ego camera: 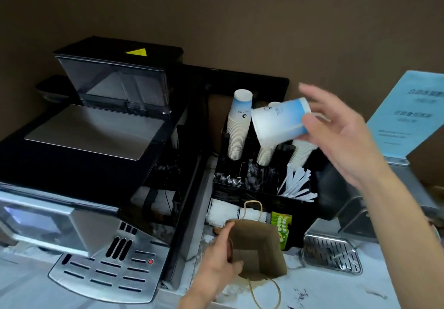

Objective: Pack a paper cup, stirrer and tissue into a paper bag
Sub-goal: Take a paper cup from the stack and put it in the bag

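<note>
A brown paper bag (259,248) stands open on the marble counter, and my left hand (219,258) grips its left rim. My right hand (341,135) holds a white and blue paper cup (280,121) by its base, tilted sideways in the air above the black organiser (300,203). Three stacks of upside-down cups (239,126) stand in the organiser's back row. White wrapped stirrers (296,183) lean in its right compartment. White tissue packs (223,213) lie in the front left compartment, just behind the bag.
A black and steel coffee machine (96,154) fills the left side. A green packet (282,227) stands right of the bag. A steel drip tray (331,253) and dispenser sit at the right, with a blue sign (408,114) behind.
</note>
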Action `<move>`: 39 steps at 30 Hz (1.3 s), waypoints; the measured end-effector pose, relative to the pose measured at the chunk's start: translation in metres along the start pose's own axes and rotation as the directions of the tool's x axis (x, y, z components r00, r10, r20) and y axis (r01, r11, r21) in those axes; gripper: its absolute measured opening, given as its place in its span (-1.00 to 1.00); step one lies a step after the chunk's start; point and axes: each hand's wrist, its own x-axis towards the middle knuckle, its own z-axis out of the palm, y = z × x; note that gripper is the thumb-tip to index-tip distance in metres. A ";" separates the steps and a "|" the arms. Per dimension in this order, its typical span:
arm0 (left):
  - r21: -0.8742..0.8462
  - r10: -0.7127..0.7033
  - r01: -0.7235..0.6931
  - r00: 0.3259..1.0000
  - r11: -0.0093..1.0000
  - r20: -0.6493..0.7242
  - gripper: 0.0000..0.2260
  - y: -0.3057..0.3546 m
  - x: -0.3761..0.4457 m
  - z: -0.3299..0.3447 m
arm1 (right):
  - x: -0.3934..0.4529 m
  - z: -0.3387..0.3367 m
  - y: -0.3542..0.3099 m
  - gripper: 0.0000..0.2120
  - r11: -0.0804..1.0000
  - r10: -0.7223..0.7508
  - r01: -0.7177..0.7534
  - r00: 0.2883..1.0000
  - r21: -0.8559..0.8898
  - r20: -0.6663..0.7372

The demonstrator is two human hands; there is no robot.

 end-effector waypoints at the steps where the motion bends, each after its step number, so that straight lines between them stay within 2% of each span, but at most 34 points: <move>1: -0.005 0.003 -0.003 1.000 1.000 -0.001 -0.11 0.001 -0.001 0.000 | -0.015 0.000 0.006 -0.53 0.998 0.053 -0.053 0.999 0.021 -0.009; 4: -0.012 0.024 -0.024 1.000 1.000 -0.002 -0.12 0.005 -0.004 -0.001 | -0.052 0.000 0.029 -0.50 0.976 0.209 -0.202 0.974 0.078 -0.085; 6: 0.042 0.045 -0.045 0.999 0.998 -0.010 -0.15 0.008 -0.008 -0.003 | -0.073 0.001 0.042 -0.51 0.946 0.298 -0.276 0.946 0.168 -0.126; 10: 0.070 0.104 -0.103 0.994 0.992 -0.016 -0.18 0.016 -0.017 -0.008 | -0.109 0.011 0.065 -0.63 0.825 0.414 -0.359 0.910 0.436 -0.034; 12: 0.078 0.099 -0.097 0.995 0.992 -0.023 -0.18 0.021 -0.022 -0.010 | -0.123 0.016 0.075 -0.67 0.768 0.451 -0.396 0.893 0.503 0.014; 14: 0.077 0.087 -0.085 0.996 0.993 -0.028 -0.18 0.023 -0.024 -0.011 | -0.135 0.021 0.082 -0.61 0.722 0.460 -0.427 0.884 0.545 0.082; 16: 0.077 0.081 -0.079 0.996 0.994 -0.030 -0.18 0.024 -0.026 -0.011 | -0.142 0.024 0.084 -0.42 0.697 0.456 -0.451 0.879 0.558 0.140; 19: 0.063 0.074 -0.072 0.997 0.995 -0.034 -0.19 0.024 -0.027 -0.010 | -0.146 0.028 0.085 -0.11 0.722 0.430 -0.467 0.881 0.511 0.198; 22: 0.056 0.067 -0.064 0.997 0.996 -0.040 -0.19 0.024 -0.027 -0.009 | -0.145 0.034 0.084 -0.10 0.746 0.426 -0.487 0.873 0.455 0.236; 25: 0.055 0.069 -0.067 0.997 0.996 -0.037 -0.20 0.022 -0.027 -0.010 | -0.145 0.039 0.083 -0.22 0.756 0.470 -0.516 0.856 0.403 0.214; 27: 0.033 0.076 -0.075 0.997 0.997 -0.029 -0.19 0.022 -0.027 -0.010 | -0.145 0.042 0.084 -0.34 0.795 0.499 -0.526 0.850 0.303 0.168; 29: 0.025 0.078 -0.077 0.997 0.997 -0.026 -0.18 0.020 -0.026 -0.011 | -0.143 0.045 0.086 -0.46 0.840 0.509 -0.528 0.846 0.121 0.159; 33: 0.063 0.084 -0.081 0.995 0.995 -0.045 -0.15 0.017 -0.024 -0.009 | -0.139 0.053 0.093 -0.60 0.837 0.535 -0.491 0.828 -0.239 0.171; 34: 0.071 0.080 -0.076 0.995 0.995 -0.056 -0.15 0.016 -0.023 -0.008 | -0.138 0.054 0.096 -0.62 0.808 0.538 -0.454 0.829 -0.375 0.157; 36: 0.084 0.071 -0.065 0.995 0.994 -0.071 -0.15 0.015 -0.021 -0.008 | -0.134 0.058 0.104 -0.59 0.669 0.565 -0.342 0.811 -0.660 0.152; 39: 0.072 0.085 -0.081 0.995 0.994 -0.054 -0.15 0.011 -0.019 -0.006 | -0.132 0.067 0.110 -0.48 0.528 0.632 -0.234 0.751 -0.816 0.193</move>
